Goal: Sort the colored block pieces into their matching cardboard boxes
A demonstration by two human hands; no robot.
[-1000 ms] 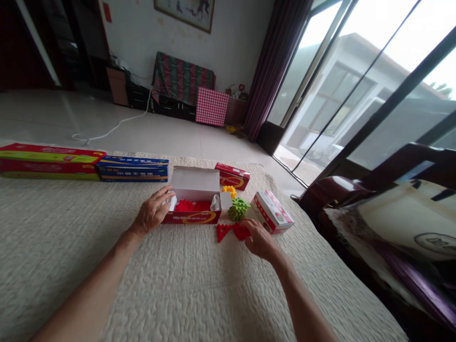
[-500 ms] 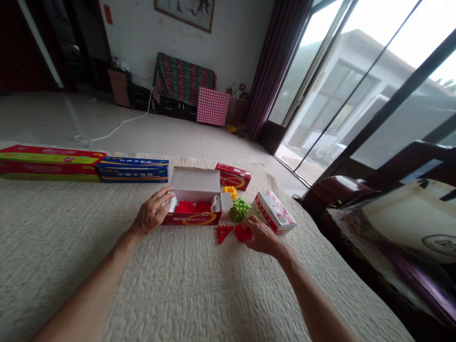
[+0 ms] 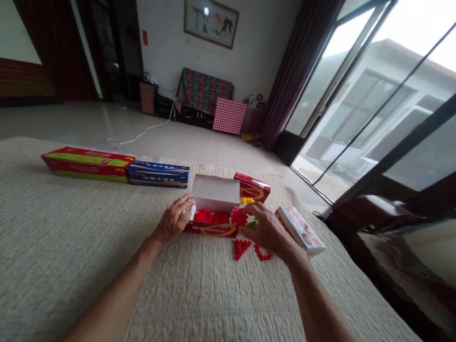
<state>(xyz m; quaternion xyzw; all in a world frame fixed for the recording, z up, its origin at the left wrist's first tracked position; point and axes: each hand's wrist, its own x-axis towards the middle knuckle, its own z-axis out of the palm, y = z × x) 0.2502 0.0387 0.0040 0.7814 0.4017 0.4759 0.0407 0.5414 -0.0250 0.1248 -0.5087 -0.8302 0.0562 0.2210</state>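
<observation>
An open red cardboard box [image 3: 210,230] stands on the quilted cover with its lid up. Red plastic building pieces [image 3: 204,215] lie inside. My left hand [image 3: 173,219] is closed on the box's left end, fingers over the white side flap. Over the right end, my right hand [image 3: 269,229] pinches a red toothed building piece [image 3: 238,216] between thumb and fingers. Below that hand, a red triangular piece [image 3: 242,248] and a red toothed piece [image 3: 263,254], partly covered, rest on the cover. Behind the fingers are a green piece [image 3: 253,223], mostly hidden, and a yellow one [image 3: 247,201].
A closed red box [image 3: 254,187] sits behind the open one, and a white-and-pink box [image 3: 301,229] lies to the right. Farther left are a blue box [image 3: 158,174] and a long red-and-green box [image 3: 89,165]. The cover [image 3: 199,285] ends at the tiled floor.
My right hand has lifted a red piece off the cover and brought it up and left to the box. My left hand keeps its hold on the box. The camera view has shifted.
</observation>
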